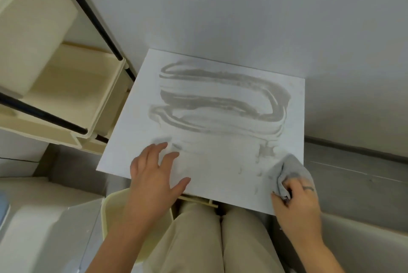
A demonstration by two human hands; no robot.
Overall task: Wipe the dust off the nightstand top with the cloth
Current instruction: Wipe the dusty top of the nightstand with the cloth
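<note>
The white nightstand top [141, 105] fills the middle of the view, with damp grey wipe streaks curving across its far half. My right hand [298, 206] grips a bunched pale grey cloth [291, 169] at the top's near right corner, the cloth lying on the surface. My left hand [152, 175] rests flat on the near left part of the top, fingers spread.
A cream shelf cart [66, 87] with black posts stands close at the left of the nightstand. The wall runs behind. A cream bin [110, 206] sits by my left knee. A white ledge lies at the lower right.
</note>
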